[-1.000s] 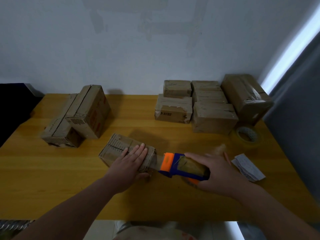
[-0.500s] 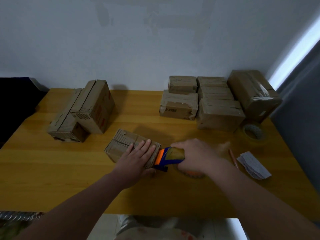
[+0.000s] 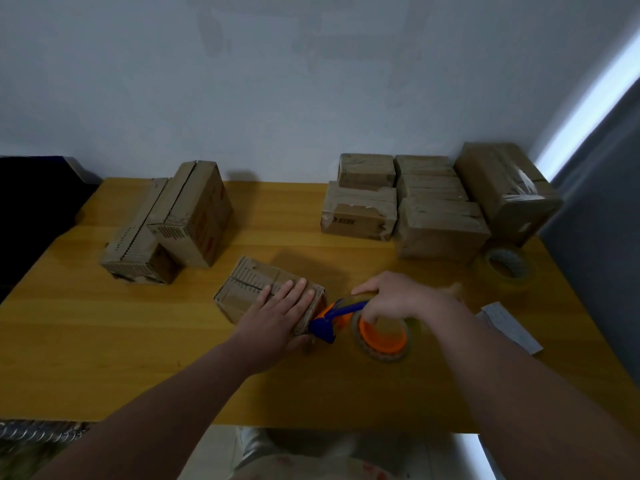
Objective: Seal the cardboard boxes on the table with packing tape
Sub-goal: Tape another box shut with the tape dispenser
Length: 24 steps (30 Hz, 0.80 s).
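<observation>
pressing a small box while the tape tool meets its end

the left hand (image 3: 277, 315) lies flat on top of the small box (image 3: 249, 285) in the middle of the frame, with its fingers straight and a little spread. the box sits on the yellow wooden table (image 3: 104, 341). its flaps are down, so you cannot see what is inside.

the right hand (image 3: 398, 296), just right of the box, has its fingers curled round the tape dispenser (image 3: 329, 322), a blue and orange tool. the blue tip of the tool touches the right end of the box, low down near the table. the tape roll (image 3: 381, 337) on the tool has an orange middle that faces up.

in the left of the frame two more boxes sit side by side, touching: a low box (image 3: 135, 247) and a tall box (image 3: 199, 209) with a slit along its top. nothing inside them shows.

in the upper right sits a pile of taped boxes (image 3: 440, 226), all shut and pushed close together by the wall. a big box (image 3: 502, 188) with shiny tape on it stands at the far right of the pile. a spare tape roll (image 3: 507, 268) lies flat on the table just beside the big box. a white paper (image 3: 509, 325) lies on the table near the right arm.
</observation>
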Available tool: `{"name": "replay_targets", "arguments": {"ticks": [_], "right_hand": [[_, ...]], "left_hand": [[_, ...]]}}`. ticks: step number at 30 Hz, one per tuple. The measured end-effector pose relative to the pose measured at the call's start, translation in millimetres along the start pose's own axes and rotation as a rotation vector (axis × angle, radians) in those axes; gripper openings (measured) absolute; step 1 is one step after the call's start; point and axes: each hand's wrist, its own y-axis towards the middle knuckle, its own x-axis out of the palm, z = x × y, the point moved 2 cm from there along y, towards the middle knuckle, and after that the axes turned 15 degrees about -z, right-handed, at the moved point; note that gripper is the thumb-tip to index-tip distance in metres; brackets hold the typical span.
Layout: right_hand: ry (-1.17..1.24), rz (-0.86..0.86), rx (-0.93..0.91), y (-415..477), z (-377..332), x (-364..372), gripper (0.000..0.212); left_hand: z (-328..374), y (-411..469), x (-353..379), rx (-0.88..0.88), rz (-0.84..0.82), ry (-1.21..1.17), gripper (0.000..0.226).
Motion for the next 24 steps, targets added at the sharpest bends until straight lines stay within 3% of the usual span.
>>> {"name": "replay_targets", "arguments": {"ticks": [10,24], "right_hand": [[0.213,-0.042,0.044,-2.3,12.1,12.9,0.057],[0.067,-0.014,0.195,-15.9,28.9,19.0,0.061]], "left_hand": [[-1.9,-5.7,-4.2,0.043,-0.002,-0.021,0.074],[-1.1,-12.7,-7.8,0.079,-0.004,-0.096,0.072]]}}
